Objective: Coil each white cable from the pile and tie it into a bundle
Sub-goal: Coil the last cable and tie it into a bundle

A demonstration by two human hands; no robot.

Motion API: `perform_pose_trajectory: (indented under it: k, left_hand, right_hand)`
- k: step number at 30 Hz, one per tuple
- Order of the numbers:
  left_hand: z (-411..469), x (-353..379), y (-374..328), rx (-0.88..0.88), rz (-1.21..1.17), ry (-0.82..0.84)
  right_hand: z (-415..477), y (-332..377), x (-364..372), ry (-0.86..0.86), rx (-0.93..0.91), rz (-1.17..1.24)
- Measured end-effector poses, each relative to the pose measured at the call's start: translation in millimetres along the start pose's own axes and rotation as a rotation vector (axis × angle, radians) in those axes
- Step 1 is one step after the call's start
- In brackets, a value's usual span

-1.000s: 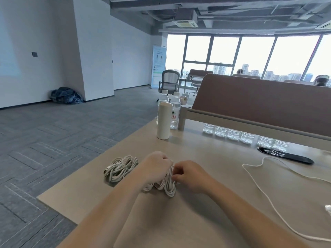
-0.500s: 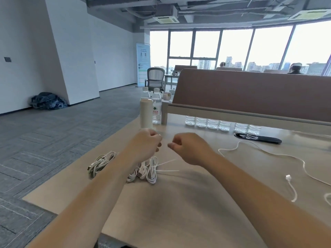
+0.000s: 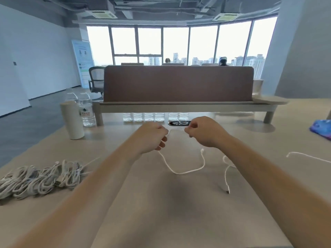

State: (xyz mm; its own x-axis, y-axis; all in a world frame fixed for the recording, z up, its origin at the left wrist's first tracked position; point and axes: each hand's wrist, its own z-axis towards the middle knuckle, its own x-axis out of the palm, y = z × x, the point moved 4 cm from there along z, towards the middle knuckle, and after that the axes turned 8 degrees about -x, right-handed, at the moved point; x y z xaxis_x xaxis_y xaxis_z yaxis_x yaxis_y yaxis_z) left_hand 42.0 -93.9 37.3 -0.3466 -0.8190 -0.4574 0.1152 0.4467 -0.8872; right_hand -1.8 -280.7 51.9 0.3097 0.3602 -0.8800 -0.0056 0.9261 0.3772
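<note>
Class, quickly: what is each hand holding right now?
Left hand: pinches the white cable.
Right hand: pinches the same cable.

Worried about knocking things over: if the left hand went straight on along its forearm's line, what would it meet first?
The left hand would likely reach the clear bottles under the divider, past the flat black oval; depth is unclear.

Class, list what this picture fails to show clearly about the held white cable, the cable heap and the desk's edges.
Head view, thin white cable: curled fingers of the left hand and right hand hide the gripped stretch.
Head view, heap of coiled white cables: cut by the left edge, count unclear.
Head view, blue-purple object: cut by the right edge, unidentifiable.
</note>
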Motion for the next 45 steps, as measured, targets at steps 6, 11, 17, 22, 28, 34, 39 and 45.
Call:
perform_pose_trajectory:
  k: [6,11,17,22,28,34,39,45]
  left_hand:
    - [18,78,-14,0.001,0.109,0.16]
    - [27,131,-12,0.01,0.223,0.209]
    - [29,170,-4,0.065,0.449,0.163]
    - [36,177,-1,0.061,0.594,0.18]
    - [41,178,11,0.066,0.755,0.173]
    - [29,154,14,0.097,0.88,0.149]
    - [19,122,28,0.043,0.941,0.215]
    - [1,91,38,0.01,0.924,0.305]
  right_hand:
    - [-30,-72,-5,0.096,0.107,-0.064]
    - [-62,-105,-8,0.208,0.124,0.023]
    - [-83,-129,-4,0.156,0.147,0.138]
    - [-85,-126,-3,0.276,0.054,0.197]
    - [-76,-117,7,0.351,-0.006,0.05]
    - [-74,-127,3,0.161,0.155,0.142]
    - [-69,-125,-5,0.043,0.236,0.264]
    - [-49,-107,0,-0.056,0.172,0.373]
